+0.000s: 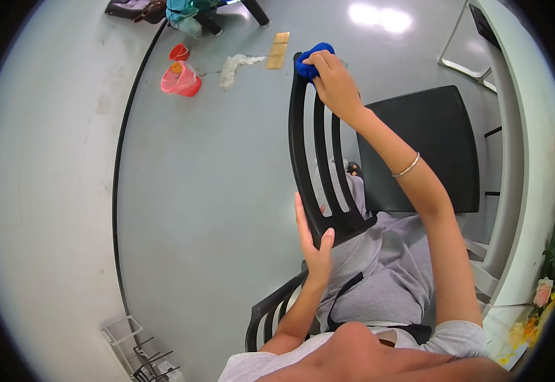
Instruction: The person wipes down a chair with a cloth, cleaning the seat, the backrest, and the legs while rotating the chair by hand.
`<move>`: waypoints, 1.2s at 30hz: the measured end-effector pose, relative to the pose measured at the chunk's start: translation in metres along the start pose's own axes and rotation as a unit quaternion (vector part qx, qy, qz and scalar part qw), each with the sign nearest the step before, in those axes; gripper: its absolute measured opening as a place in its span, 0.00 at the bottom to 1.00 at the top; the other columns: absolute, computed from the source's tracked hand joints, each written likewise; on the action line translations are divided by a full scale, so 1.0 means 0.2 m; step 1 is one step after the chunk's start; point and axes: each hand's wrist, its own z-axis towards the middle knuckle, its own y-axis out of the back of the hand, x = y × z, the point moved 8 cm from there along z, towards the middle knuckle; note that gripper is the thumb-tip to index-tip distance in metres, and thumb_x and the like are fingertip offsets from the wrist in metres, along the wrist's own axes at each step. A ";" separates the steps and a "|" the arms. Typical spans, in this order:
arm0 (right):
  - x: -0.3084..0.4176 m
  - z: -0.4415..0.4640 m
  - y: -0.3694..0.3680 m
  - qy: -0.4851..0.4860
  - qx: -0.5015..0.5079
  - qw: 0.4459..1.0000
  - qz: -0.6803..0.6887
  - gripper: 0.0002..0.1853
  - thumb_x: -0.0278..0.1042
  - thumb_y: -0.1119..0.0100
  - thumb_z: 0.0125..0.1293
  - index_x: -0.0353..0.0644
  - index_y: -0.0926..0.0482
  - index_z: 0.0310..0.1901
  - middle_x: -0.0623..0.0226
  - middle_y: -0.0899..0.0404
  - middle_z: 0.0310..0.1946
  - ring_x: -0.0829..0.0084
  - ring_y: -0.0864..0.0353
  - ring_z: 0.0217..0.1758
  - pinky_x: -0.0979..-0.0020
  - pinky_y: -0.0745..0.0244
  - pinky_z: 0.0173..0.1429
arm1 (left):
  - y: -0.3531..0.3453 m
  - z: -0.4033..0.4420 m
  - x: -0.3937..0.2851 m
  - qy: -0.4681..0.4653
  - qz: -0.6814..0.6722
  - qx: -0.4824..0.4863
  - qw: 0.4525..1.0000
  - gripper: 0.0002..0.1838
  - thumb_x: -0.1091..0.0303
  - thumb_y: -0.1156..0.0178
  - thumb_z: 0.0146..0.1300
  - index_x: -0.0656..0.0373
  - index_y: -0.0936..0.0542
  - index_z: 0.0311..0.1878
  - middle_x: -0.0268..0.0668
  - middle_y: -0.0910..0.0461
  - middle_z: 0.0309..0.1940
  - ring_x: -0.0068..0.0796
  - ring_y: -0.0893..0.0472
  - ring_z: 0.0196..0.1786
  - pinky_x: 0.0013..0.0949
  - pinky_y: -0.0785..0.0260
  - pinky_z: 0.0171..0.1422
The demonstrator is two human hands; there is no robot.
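Note:
A black chair with a slatted backrest [300, 134] and a flat seat [421, 149] stands in front of me. My right hand [335, 83] is closed on a bunched blue cloth [316, 57], which presses against the far top corner of the backrest. At the near end of the same backrest, my left hand [316, 248] grips the frame, thumb on one face and fingers along the outer side. Part of the cloth is hidden under my right fingers.
A second black chair [268, 309] is beneath me. Farther off on the grey floor are a pink bucket [181, 81], a small red tub [179, 53], a crumpled white cloth [231, 69] and a tan strip [277, 51]. A white table [522, 159] runs along the right, with flowers [543, 291].

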 end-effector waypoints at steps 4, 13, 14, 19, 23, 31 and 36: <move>-0.15 -0.17 -0.07 -0.041 0.014 0.999 0.028 0.18 0.13 0.45 0.56 0.40 0.25 0.48 0.60 0.25 0.47 0.52 0.25 0.54 0.57 0.26 0.57 | 0.08 0.01 0.01 0.007 0.006 -0.024 1.000 0.47 0.75 0.50 0.51 0.63 0.46 0.80 0.42 0.44 0.78 0.40 0.31 0.72 0.45 0.41 0.78; -0.36 -0.43 -0.15 -0.132 0.056 0.989 0.033 0.17 0.14 0.43 0.56 0.40 0.26 0.48 0.59 0.24 0.46 0.52 0.24 0.54 0.57 0.27 0.56 | 0.18 0.04 0.02 0.010 0.017 -0.059 0.998 0.46 0.72 0.49 0.50 0.67 0.44 0.79 0.45 0.42 0.77 0.39 0.32 0.74 0.48 0.39 0.78; -0.35 -0.42 -0.16 -0.133 0.054 0.989 0.032 0.17 0.14 0.43 0.56 0.40 0.26 0.48 0.59 0.24 0.46 0.52 0.24 0.54 0.57 0.27 0.56 | 0.17 0.04 0.02 0.003 0.018 -0.058 0.998 0.46 0.72 0.50 0.50 0.68 0.44 0.78 0.46 0.42 0.77 0.40 0.32 0.74 0.48 0.38 0.78; 0.00 -0.10 -0.13 -0.033 -0.032 0.997 0.067 0.18 0.15 0.41 0.54 0.41 0.26 0.47 0.60 0.24 0.46 0.54 0.24 0.55 0.57 0.26 0.55 | 0.13 0.02 0.01 -0.005 0.040 -0.045 0.998 0.46 0.73 0.50 0.49 0.68 0.44 0.78 0.47 0.42 0.78 0.39 0.33 0.75 0.48 0.38 0.78; 0.10 0.00 -0.11 -0.022 -0.036 0.997 0.061 0.19 0.15 0.40 0.54 0.41 0.25 0.48 0.62 0.23 0.46 0.56 0.23 0.54 0.58 0.26 0.55 | 0.09 0.01 0.00 -0.020 0.041 -0.048 0.998 0.47 0.74 0.51 0.48 0.69 0.44 0.78 0.47 0.42 0.78 0.40 0.32 0.73 0.48 0.38 0.78; -0.28 -0.41 -0.08 -0.108 -0.076 0.991 0.025 0.19 0.15 0.38 0.54 0.41 0.23 0.48 0.60 0.23 0.47 0.53 0.23 0.54 0.58 0.25 0.57 | 0.10 0.01 0.00 0.004 0.051 -0.038 0.998 0.47 0.72 0.50 0.50 0.68 0.45 0.79 0.45 0.42 0.78 0.39 0.31 0.73 0.46 0.38 0.77; -0.43 -0.45 -0.09 -0.164 -0.042 0.982 0.086 0.17 0.18 0.38 0.59 0.40 0.23 0.51 0.58 0.22 0.48 0.52 0.22 0.53 0.60 0.26 0.57 | 0.12 0.02 0.00 -0.019 0.054 -0.044 0.997 0.46 0.71 0.50 0.51 0.67 0.45 0.79 0.45 0.41 0.77 0.39 0.30 0.71 0.45 0.38 0.77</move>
